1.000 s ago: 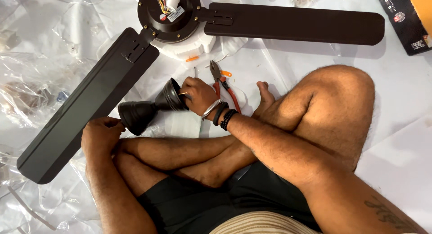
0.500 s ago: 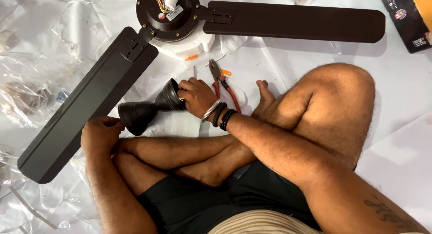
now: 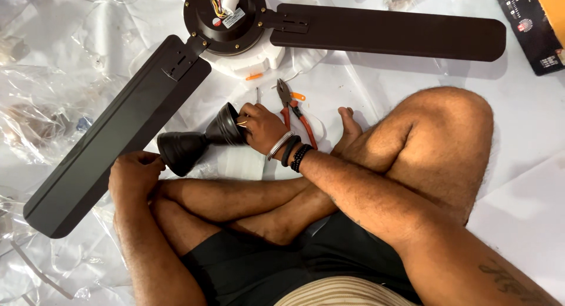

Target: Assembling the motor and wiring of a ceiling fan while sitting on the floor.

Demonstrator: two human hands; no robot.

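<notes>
The right hand (image 3: pixel 262 126) is curled around the rim of one dark brown, bell-shaped canopy cup (image 3: pixel 225 126), fingers pressed onto its edge with a few thin wire ends showing at the fingertips. The left hand (image 3: pixel 134 173) is closed into a loose grip against the rim of the second canopy cup (image 3: pixel 181 152); the two cups lie on their sides, narrow ends meeting, just above the person's crossed shins. What is inside either cup cannot be seen from here.

Just beyond the right hand lie orange-handled pliers (image 3: pixel 294 109) on the white sheet (image 3: pixel 365 82), with a slim screwdriver (image 3: pixel 258 95) beside them. Further out sits the ceiling fan motor (image 3: pixel 226 17), round and glossy brown, coloured wires bunched at its centre, resting on a white foam block (image 3: pixel 256 57). One long matte fan blade (image 3: pixel 118 135) runs down to the left, close past the left hand; another blade (image 3: pixel 388 32) stretches right. Crumpled clear plastic wrap (image 3: pixel 41 88) covers the floor at the left. A dark cardboard box (image 3: pixel 532 29) sits at the top right corner.
</notes>
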